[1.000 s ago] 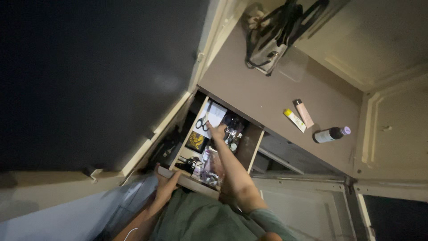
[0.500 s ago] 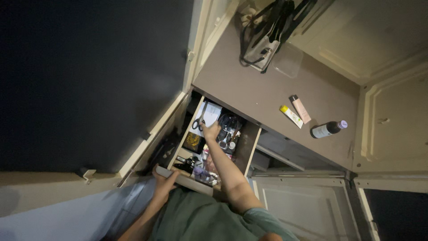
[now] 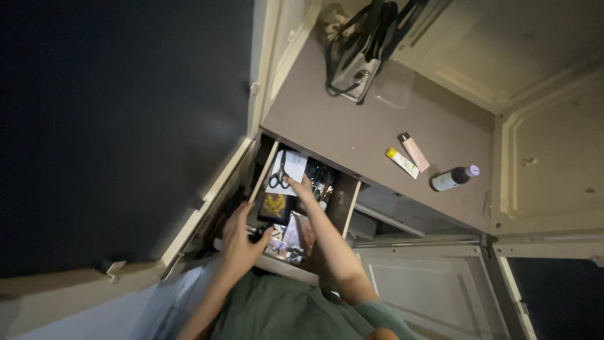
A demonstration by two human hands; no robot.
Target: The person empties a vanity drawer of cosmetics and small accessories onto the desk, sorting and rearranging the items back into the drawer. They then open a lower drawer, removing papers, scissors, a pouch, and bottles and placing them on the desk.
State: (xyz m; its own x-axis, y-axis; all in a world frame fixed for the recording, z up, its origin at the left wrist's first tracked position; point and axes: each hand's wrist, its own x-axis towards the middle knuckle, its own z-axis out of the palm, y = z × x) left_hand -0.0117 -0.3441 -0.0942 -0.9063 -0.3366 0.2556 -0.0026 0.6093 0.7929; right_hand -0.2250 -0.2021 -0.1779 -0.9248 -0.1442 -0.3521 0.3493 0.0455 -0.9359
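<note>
Two hands are sunk in an open drawer [image 3: 350, 200]: the right hand [image 3: 301, 187] is laid, fingers loosely open, beside scissors [image 3: 279, 178] on white paper [image 3: 293, 166]; the left hand [image 3: 240, 238] is curled around a dark object [image 3: 259, 232].

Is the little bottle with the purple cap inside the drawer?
No, the bottle lies on its side on the brown countertop, outside the open drawer.

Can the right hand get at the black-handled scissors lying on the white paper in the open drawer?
Probably yes: the right hand is already in the open wooden drawer, beside the black-handled scissors on the white paper, with nothing visible covering them.
</note>
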